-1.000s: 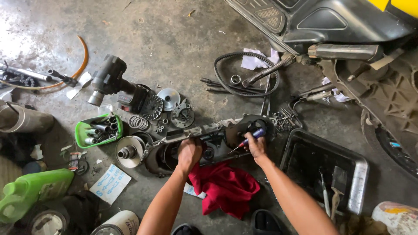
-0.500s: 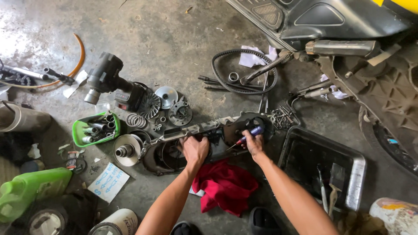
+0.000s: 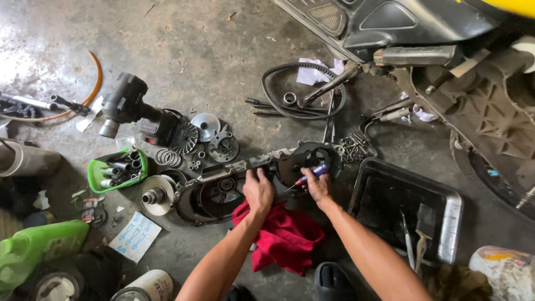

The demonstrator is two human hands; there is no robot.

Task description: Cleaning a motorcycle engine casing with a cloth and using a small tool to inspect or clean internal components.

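A dark engine side cover lies on the concrete floor in the middle of the head view. My left hand grips its upper edge. My right hand holds a screwdriver with a blue and red handle, its tip pointing left into the cover. A red rag lies just below the cover, between my forearms.
A black metal tray with tools sits at the right. A scooter body fills the top right. A drive belt, an impact wrench, clutch parts, a green bin of sockets and a green jug lie around.
The view has shifted a little. My left hand has slid right along the cover's upper edge. My right hand stays on the screwdriver at the cover.
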